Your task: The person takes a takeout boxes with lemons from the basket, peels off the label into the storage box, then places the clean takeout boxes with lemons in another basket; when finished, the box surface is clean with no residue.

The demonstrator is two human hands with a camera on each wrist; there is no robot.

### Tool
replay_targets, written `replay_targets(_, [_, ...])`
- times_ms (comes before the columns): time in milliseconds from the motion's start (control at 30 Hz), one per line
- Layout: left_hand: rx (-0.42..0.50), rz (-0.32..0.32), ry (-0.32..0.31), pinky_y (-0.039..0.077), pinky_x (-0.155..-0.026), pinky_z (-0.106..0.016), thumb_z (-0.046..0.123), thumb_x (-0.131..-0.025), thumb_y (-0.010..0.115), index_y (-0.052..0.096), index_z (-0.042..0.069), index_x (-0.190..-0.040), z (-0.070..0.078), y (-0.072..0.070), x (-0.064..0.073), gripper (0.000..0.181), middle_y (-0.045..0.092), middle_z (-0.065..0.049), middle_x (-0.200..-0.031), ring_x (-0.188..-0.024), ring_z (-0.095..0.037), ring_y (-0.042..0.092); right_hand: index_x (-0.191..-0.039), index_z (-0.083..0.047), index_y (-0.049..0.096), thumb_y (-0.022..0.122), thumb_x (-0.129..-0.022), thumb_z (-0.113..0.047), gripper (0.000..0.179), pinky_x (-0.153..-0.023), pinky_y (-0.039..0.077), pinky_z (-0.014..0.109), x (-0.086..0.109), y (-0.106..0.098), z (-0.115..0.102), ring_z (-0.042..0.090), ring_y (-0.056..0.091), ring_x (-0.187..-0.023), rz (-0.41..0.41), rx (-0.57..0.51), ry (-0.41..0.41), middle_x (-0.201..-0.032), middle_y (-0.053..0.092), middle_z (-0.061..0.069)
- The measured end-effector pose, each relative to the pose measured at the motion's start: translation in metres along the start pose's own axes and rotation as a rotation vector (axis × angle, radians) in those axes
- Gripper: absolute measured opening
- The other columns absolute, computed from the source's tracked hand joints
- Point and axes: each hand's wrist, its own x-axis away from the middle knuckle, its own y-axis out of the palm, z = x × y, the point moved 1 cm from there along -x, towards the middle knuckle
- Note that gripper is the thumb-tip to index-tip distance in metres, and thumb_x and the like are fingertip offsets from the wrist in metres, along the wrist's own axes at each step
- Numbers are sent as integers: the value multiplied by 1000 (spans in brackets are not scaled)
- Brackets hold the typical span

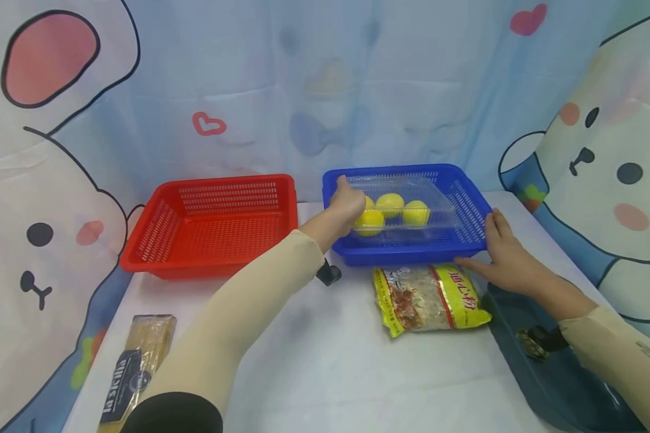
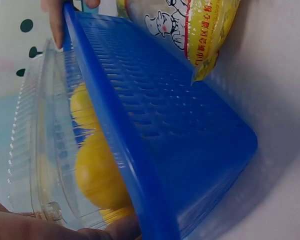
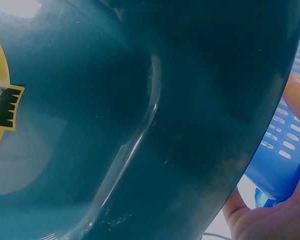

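My left hand [image 1: 348, 203] grips the left end of a clear plastic box [image 1: 438, 210] with several yellow round things [image 1: 389, 204] in it, perhaps lemons. The box sits tilted inside the blue basket [image 1: 352, 258]; in the left wrist view its lid [image 2: 27, 130] rises beside the basket's rim. On the basket's right front corner, my right hand [image 1: 511, 258] holds the rim, fingers over the edge and thumb at the front. Part of that hand [image 3: 295, 200] shows behind a dark teal surface in the right wrist view.
A red basket [image 1: 222, 267] stands to the left. In front of the blue basket lies a yellow-ended food packet [image 1: 427, 297]. The dark teal tray [image 1: 525, 361] is under my right forearm, and a pasta pack [image 1: 135, 367] lies at front left. A printed curtain [image 1: 314, 90] hangs behind.
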Motion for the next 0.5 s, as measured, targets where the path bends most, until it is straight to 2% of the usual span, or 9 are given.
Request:
replay_targets(100, [-51, 9, -27, 41, -121, -51, 8, -108, 41, -4, 31, -171, -1, 4, -3, 81, 10, -9, -179, -162, -29, 22, -162, 0, -24, 72, -96, -58, 130, -107, 25, 85, 0, 1, 1, 70, 2, -150, -2, 4, 2, -168, -29, 33])
replay_targets(167, [-75, 12, -48, 43, -120, -48, 9, -108, 42, -7, 32, -171, -2, 6, -4, 83, 3, -10, -179, -165, -29, 9, -162, 0, -24, 72, -96, -58, 130, -107, 25, 85, -1, 2, 2, 70, 1, -151, -4, 9, 2, -168, -29, 32])
replay_targets(200, [-75, 12, -59, 49, -111, -43, 8, -108, 41, -9, 32, -171, -2, 7, -5, 84, -1, -11, -179, -165, -27, 15, -162, 0, -24, 72, -96, -58, 130, -107, 24, 85, -1, 2, 2, 70, 0, -151, -4, 9, 0, -168, -30, 32])
replay_targets(267, [-82, 12, -90, 53, -94, -35, 5, -108, 41, -11, 32, -170, -1, 9, -6, 86, -4, -10, -179, -165, -25, 16, -162, 1, -24, 71, -96, -58, 130, -108, 23, 85, -1, 3, 2, 69, -2, -151, -8, 8, -3, -168, -31, 31])
replay_targets(333, [-129, 5, -123, 48, -73, -30, 5, -107, 41, -13, 32, -170, 1, 10, -7, 87, -3, -7, -180, -151, -21, 42, -162, 1, -24, 71, -96, -58, 130, -109, 23, 85, -2, 3, 2, 68, -3, -152, -10, 7, -6, -168, -32, 29])
replay_targets(367, [-157, -17, -143, 48, -70, -29, 6, -108, 41, -15, 32, -169, 4, 9, -8, 87, -3, -6, -180, -148, -20, 45, -162, 1, -24, 71, -96, -58, 130, -109, 22, 85, -2, 3, 2, 68, -4, -152, -11, 7, -7, -168, -33, 29])
replay_targets(400, [-199, -45, -159, 52, -70, -28, 7, -109, 41, -17, 30, -169, 7, 9, -8, 87, -6, -4, -180, -147, -19, 47, -162, 1, -25, 71, -96, -58, 130, -109, 22, 85, -2, 2, 2, 68, -4, -152, -13, 8, -7, -168, -33, 29])
replay_targets(467, [-302, -116, -197, 62, -86, -32, 12, -110, 46, -19, 27, -168, 16, 7, -7, 89, -10, 0, -180, -155, -19, 38, -161, 2, -24, 71, -96, -58, 131, -110, 22, 85, -1, 1, 2, 68, -4, -152, -15, 10, -2, -167, -34, 28])
replay_targets(500, [-329, -148, -209, 63, -93, -37, 13, -110, 47, -19, 25, -169, 20, 6, -7, 89, -11, 2, -179, -155, -20, 39, -161, 2, -24, 71, -96, -58, 130, -110, 22, 85, -1, 1, 2, 68, -4, -152, -16, 10, -1, -167, -34, 28])
